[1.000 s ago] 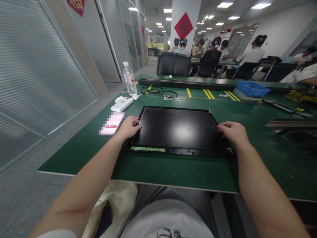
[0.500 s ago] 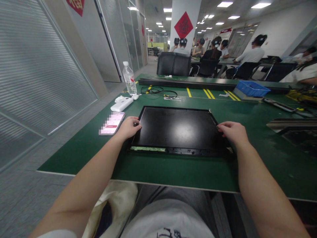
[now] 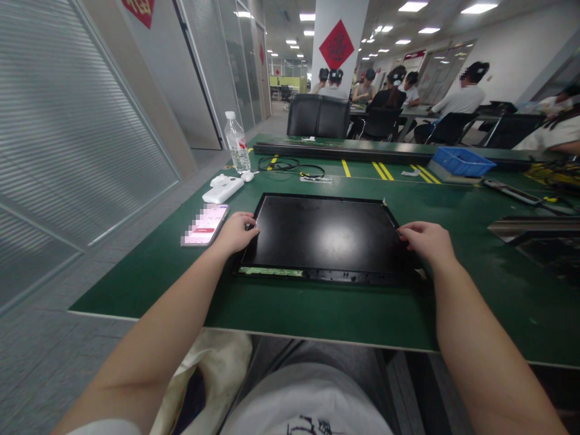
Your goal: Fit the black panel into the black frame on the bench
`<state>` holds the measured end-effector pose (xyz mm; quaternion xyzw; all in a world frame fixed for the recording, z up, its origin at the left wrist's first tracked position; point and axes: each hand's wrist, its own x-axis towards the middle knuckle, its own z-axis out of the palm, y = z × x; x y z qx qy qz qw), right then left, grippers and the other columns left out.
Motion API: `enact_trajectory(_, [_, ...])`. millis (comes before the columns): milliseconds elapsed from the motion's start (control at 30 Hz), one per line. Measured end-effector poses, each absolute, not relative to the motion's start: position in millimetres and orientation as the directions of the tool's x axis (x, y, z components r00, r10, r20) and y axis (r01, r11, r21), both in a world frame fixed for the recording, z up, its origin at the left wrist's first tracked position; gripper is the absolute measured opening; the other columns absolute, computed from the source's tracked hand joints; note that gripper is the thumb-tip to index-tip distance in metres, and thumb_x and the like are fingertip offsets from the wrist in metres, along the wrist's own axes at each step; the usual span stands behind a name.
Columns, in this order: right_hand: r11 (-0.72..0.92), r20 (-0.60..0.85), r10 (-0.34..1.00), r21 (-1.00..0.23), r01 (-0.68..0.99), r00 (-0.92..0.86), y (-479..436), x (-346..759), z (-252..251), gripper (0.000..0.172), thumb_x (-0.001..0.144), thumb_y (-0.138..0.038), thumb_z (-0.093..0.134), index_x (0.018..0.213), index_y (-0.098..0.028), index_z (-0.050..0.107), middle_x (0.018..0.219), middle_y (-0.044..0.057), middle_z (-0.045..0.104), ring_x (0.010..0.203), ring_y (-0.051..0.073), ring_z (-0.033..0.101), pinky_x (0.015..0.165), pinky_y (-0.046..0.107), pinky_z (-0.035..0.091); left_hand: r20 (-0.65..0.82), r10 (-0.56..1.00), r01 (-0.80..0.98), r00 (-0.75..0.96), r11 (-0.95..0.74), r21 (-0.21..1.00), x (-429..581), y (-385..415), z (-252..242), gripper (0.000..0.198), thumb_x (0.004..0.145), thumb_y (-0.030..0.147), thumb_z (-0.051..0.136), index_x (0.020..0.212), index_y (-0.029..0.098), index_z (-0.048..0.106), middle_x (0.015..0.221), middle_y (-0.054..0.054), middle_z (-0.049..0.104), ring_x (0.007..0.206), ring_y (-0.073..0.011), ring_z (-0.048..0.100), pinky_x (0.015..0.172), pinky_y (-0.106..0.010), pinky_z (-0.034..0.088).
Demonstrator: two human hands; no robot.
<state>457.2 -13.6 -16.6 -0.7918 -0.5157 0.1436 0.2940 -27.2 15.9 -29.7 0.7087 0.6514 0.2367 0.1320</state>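
A black display panel [image 3: 324,232] lies face up on the green tabletop [image 3: 312,314]. Along its near edge runs a thin green circuit board [image 3: 270,272], on the left half. My left hand [image 3: 238,232] grips the panel's left edge, thumb over the front and fingers curled at the side. At the opposite edge, my right hand [image 3: 426,240] pinches the panel's right side between thumb and fingers. The undersides of both grips are hidden.
Left of the panel lie a lit phone [image 3: 206,225], a white power bank [image 3: 223,190] and a water bottle [image 3: 237,144]. Behind it is a coiled black cable [image 3: 290,166]. A blue tray [image 3: 462,162] stands at the back right. Several people sit at farther tables.
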Motion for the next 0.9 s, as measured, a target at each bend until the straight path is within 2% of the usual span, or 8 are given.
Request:
enact_trajectory(167, [-0.298, 0.087, 0.897, -0.604, 0.739, 0.433, -15, 457, -16, 0.021, 0.074, -0.035, 0.064, 0.084, -0.024, 0.079, 0.07, 0.004, 0.075, 0.059, 0.022, 0.069, 0.071, 0.036, 0.056, 0.171, 0.984, 0.883, 0.052, -0.125, 0.451, -25, 15, -27, 0.027, 0.08, 0.031, 0.066, 0.095, 0.016, 0.083, 0.134, -0.016, 0.068, 0.124, -0.0346, 0.065, 0.111, -0.044, 0.05])
enact_trajectory(367, [-0.309, 0.085, 0.898, -0.577, 0.756, 0.431, -15, 455, -15, 0.024, 0.075, -0.037, 0.064, 0.087, -0.024, 0.08, 0.068, 0.004, 0.074, 0.061, 0.023, 0.069, 0.073, 0.037, 0.056, 0.177, 0.983, 0.882, 0.049, -0.126, 0.455, -23, 14, -26, 0.026, 0.079, 0.033, 0.067, 0.093, 0.019, 0.084, 0.13, -0.014, 0.07, 0.124, -0.0342, 0.064, 0.11, -0.043, 0.051])
enact_trajectory(600, [-0.324, 0.081, 0.897, -0.549, 0.77, 0.435, -16, 453, -14, 0.025, 0.077, -0.037, 0.062, 0.088, -0.024, 0.08, 0.068, 0.004, 0.074, 0.063, 0.023, 0.07, 0.073, 0.037, 0.055, 0.168, 0.983, 0.871, 0.078, -0.149, 0.468, -22, 11, -24, 0.038, 0.081, 0.038, 0.066, 0.11, 0.019, 0.081, 0.132, -0.014, 0.067, 0.126, -0.0313, 0.063, 0.113, -0.041, 0.048])
enact_trajectory(733, [-0.317, 0.078, 0.901, -0.55, 0.772, 0.426, -16, 454, -14, 0.024, 0.077, -0.037, 0.063, 0.088, -0.024, 0.08, 0.069, 0.004, 0.074, 0.065, 0.024, 0.07, 0.075, 0.038, 0.055, 0.165, 0.977, 0.854, 0.135, -0.199, 0.48, -24, 8, -20, 0.048, 0.082, 0.046, 0.067, 0.12, 0.018, 0.076, 0.135, -0.015, 0.064, 0.127, -0.0322, 0.061, 0.115, -0.044, 0.045])
enact_trajectory(900, [-0.304, 0.088, 0.903, -0.562, 0.769, 0.421, -15, 456, -17, 0.022, 0.077, -0.036, 0.064, 0.087, -0.024, 0.08, 0.068, 0.004, 0.074, 0.063, 0.024, 0.07, 0.075, 0.039, 0.056, 0.2, 0.934, 0.788, 0.296, -0.357, 0.502, -35, 6, -14, 0.061, 0.076, 0.063, 0.072, 0.12, 0.021, 0.075, 0.139, -0.014, 0.061, 0.132, -0.0348, 0.057, 0.119, -0.049, 0.04])
